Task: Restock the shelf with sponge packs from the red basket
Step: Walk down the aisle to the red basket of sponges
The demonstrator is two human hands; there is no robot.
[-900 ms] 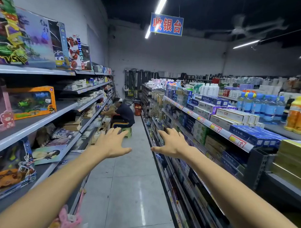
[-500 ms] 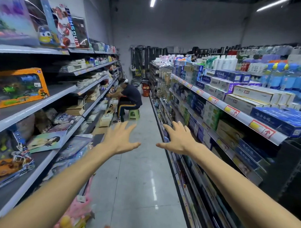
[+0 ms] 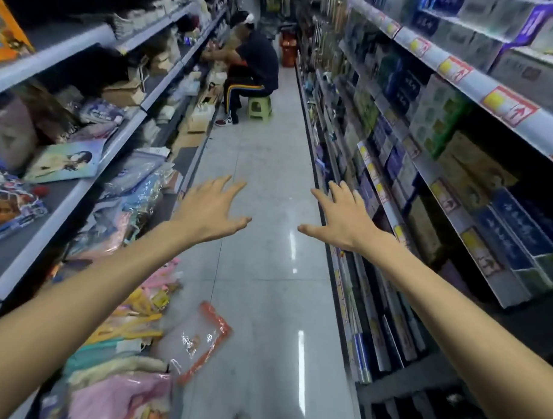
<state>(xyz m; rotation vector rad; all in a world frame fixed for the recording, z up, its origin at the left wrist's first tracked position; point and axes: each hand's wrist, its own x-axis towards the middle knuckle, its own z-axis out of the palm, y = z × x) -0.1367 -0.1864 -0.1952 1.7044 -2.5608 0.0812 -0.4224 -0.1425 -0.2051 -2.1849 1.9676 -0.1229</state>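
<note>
Narrow shop aisle, glossy tiled floor (image 3: 266, 287) between packed shelves (image 3: 65, 199). Your left hand (image 3: 211, 211) and right hand (image 3: 343, 221) reach forward, fingers spread, holding nothing. Mind the clear orange-edged packet (image 3: 201, 338) lying on the floor by the left shelving: tread on it and you could slip. The seated person (image 3: 252, 67) on the green stool (image 3: 259, 107) narrows your way. A red container (image 3: 287, 51) beyond them may be the basket, but it is too small to tell. No sponge packs are recognisable.

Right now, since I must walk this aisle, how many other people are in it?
1: a person seated on a green stool by the left shelves, far ahead. Others beyond may be hidden.
</note>
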